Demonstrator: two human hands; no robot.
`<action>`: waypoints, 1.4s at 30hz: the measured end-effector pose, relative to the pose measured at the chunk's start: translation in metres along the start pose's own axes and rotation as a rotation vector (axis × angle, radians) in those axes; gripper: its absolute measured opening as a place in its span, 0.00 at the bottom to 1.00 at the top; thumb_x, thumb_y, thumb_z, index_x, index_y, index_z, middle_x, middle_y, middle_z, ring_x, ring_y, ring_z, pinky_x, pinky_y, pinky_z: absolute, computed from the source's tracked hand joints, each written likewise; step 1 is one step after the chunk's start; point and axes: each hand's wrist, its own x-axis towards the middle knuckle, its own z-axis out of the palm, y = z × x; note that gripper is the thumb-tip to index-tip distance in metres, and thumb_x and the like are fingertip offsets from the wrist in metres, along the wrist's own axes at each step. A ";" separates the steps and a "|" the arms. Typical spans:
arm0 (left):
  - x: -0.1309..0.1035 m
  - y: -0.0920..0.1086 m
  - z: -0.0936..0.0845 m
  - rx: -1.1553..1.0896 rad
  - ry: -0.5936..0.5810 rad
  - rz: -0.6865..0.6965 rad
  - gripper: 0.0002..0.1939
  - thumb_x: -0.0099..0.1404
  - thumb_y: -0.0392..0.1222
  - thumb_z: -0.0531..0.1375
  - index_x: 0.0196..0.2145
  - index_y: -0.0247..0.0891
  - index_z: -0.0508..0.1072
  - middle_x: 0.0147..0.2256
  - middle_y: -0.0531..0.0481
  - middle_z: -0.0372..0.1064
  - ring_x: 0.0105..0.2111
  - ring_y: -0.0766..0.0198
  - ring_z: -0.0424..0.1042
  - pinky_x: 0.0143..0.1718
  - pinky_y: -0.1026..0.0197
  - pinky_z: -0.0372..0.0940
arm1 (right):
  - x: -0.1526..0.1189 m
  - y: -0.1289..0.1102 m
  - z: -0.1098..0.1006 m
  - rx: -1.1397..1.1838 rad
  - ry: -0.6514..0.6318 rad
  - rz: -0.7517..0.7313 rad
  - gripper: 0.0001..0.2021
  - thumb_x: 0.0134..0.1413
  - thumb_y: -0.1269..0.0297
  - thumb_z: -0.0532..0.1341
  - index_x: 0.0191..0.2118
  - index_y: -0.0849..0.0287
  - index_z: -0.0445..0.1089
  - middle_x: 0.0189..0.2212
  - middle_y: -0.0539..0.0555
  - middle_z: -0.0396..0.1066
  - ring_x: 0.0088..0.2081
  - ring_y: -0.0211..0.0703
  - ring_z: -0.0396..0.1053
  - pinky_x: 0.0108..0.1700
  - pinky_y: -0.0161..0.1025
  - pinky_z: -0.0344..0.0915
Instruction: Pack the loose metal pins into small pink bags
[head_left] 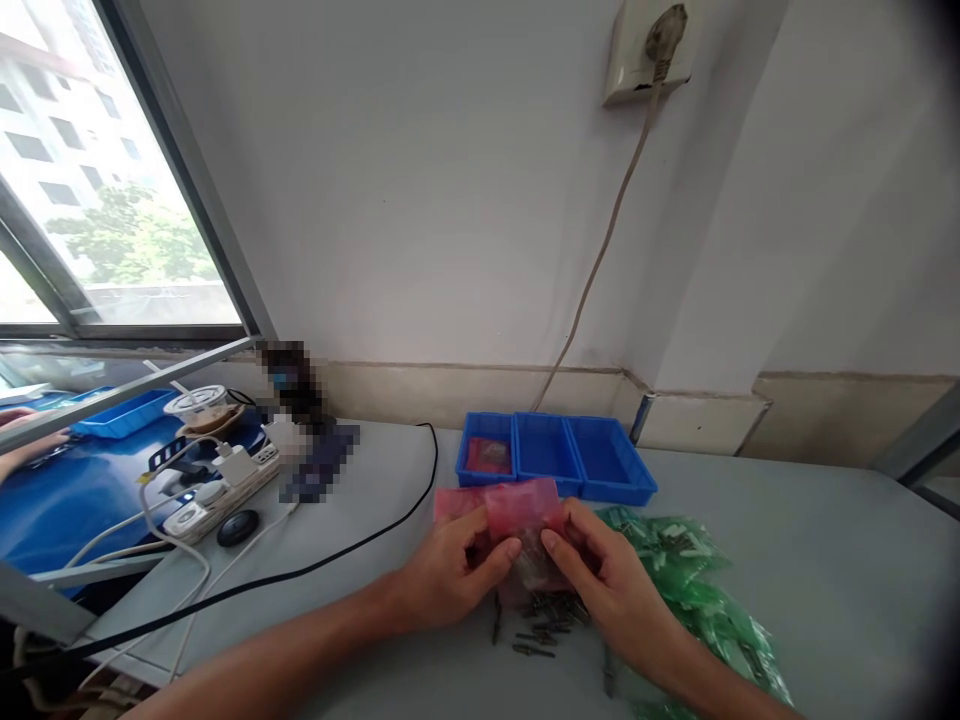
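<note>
Head view: I see left hand point(454, 572) and right hand point(615, 585) pinching a pink bag point(523, 508) toward the bench's point(810, 570) far edge, one packet point(487, 456) seemingly done in the blue tray point(616, 492), loose metal parts point(555, 606) remaining.

1. Packet point(523, 507): pink, strongest near its top.
2. Bins point(613, 455): solid bright blue.
3. Bags point(720, 612): green with pale glints.
4. Small metal parts point(553, 607): dark grey.
5. Counter point(817, 560): plain pale grey.
6. Wall point(420, 200): greyish white.
7. Lower band point(390, 393): beige.
8. Long cable point(300, 573): black.
</note>
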 end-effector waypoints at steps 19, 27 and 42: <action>0.006 0.009 -0.004 0.125 0.100 -0.052 0.18 0.75 0.54 0.61 0.39 0.35 0.76 0.24 0.56 0.61 0.24 0.67 0.58 0.25 0.64 0.52 | 0.002 0.002 -0.003 -0.176 0.157 0.009 0.20 0.67 0.46 0.64 0.33 0.57 0.80 0.21 0.48 0.64 0.26 0.42 0.62 0.30 0.37 0.63; 0.005 0.003 0.008 0.056 0.130 -0.083 0.20 0.75 0.54 0.60 0.30 0.38 0.66 0.23 0.58 0.57 0.23 0.69 0.56 0.24 0.65 0.51 | 0.004 0.006 -0.003 -0.153 0.099 0.041 0.16 0.65 0.47 0.66 0.38 0.57 0.78 0.22 0.43 0.47 0.26 0.39 0.48 0.28 0.37 0.48; 0.003 -0.004 0.014 0.265 0.200 0.154 0.18 0.76 0.47 0.61 0.28 0.38 0.65 0.22 0.58 0.59 0.22 0.69 0.57 0.25 0.65 0.50 | 0.001 0.006 -0.002 -0.002 0.062 0.012 0.12 0.66 0.53 0.68 0.48 0.51 0.84 0.34 0.52 0.77 0.35 0.47 0.71 0.38 0.40 0.68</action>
